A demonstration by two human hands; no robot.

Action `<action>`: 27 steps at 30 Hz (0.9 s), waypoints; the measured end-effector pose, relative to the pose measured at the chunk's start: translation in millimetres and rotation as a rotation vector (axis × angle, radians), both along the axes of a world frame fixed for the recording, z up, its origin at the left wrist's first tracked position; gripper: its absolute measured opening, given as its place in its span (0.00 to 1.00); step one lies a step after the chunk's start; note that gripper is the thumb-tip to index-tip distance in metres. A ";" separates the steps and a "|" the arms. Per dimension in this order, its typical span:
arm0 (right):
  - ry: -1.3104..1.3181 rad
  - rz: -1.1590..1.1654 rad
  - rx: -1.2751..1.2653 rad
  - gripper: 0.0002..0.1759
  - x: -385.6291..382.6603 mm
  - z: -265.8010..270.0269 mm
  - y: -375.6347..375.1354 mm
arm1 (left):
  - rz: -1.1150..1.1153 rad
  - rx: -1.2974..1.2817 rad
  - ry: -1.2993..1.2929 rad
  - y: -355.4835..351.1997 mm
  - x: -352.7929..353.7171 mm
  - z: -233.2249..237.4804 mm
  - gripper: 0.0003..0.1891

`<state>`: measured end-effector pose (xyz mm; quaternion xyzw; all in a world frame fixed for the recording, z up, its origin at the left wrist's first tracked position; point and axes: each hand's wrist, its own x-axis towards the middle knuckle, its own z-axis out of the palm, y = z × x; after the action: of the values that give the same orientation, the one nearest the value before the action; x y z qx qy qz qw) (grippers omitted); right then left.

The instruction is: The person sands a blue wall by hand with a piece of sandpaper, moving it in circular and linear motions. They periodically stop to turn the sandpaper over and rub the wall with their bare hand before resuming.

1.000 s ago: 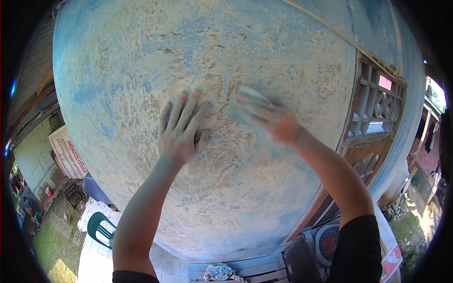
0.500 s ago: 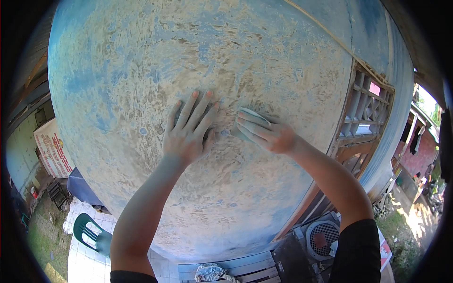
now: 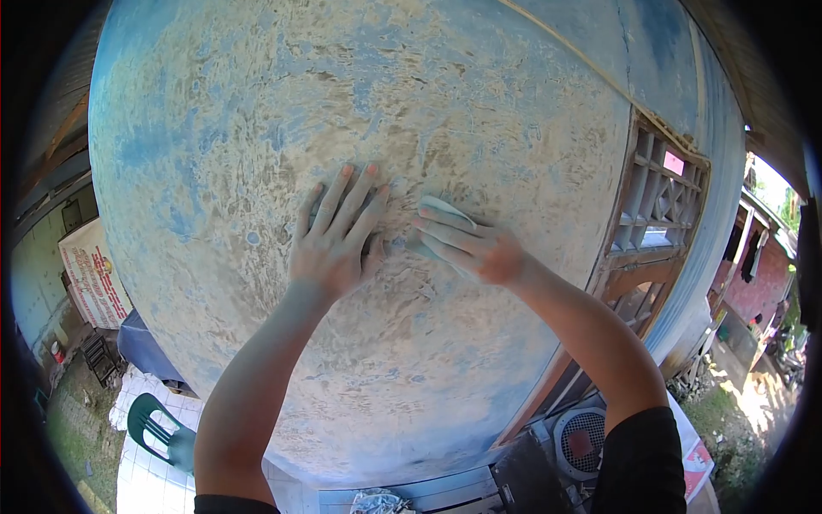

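Note:
A wall (image 3: 411, 360) with worn, patchy blue and beige paint fills most of the view. My left hand (image 3: 332, 240) lies flat on it, fingers spread and dusted with pale powder. To its right, my right hand (image 3: 469, 244) presses a folded piece of pale sandpaper (image 3: 447, 208) against the wall. Its fingers lie over the sheet, and the upper fold sticks out above them. Dust also coats both forearms.
A wooden-framed window lattice (image 3: 659, 193) is set in the wall at right. Below stand a round-grilled speaker (image 3: 582, 441) and a dark box (image 3: 527, 480). A green plastic chair (image 3: 163, 433) stands lower left, near a printed banner (image 3: 94, 274).
My right hand has slid slightly left and down along the wall with the sandpaper. My left hand keeps its place on the wall. The whole view has shifted slightly.

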<state>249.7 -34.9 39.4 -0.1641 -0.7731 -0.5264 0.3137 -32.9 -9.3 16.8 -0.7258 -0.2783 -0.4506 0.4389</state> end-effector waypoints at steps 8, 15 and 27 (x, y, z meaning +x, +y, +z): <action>0.318 0.029 0.099 0.19 8.0 18.6 12.1 | 0.020 0.044 -0.010 2.9 -1.5 -1.3 0.32; -0.106 0.000 0.084 0.17 17.2 12.7 20.9 | 0.023 0.058 0.009 1.7 -3.7 -1.2 0.26; -0.033 0.003 -0.083 0.18 11.0 12.1 16.0 | 0.000 0.054 -0.013 4.6 -4.9 -3.3 0.29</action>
<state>260.7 -18.9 51.5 -0.1671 -0.7994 -0.4960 0.2948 -37.7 -4.7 13.5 -0.7110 -0.2688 -0.4626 0.4564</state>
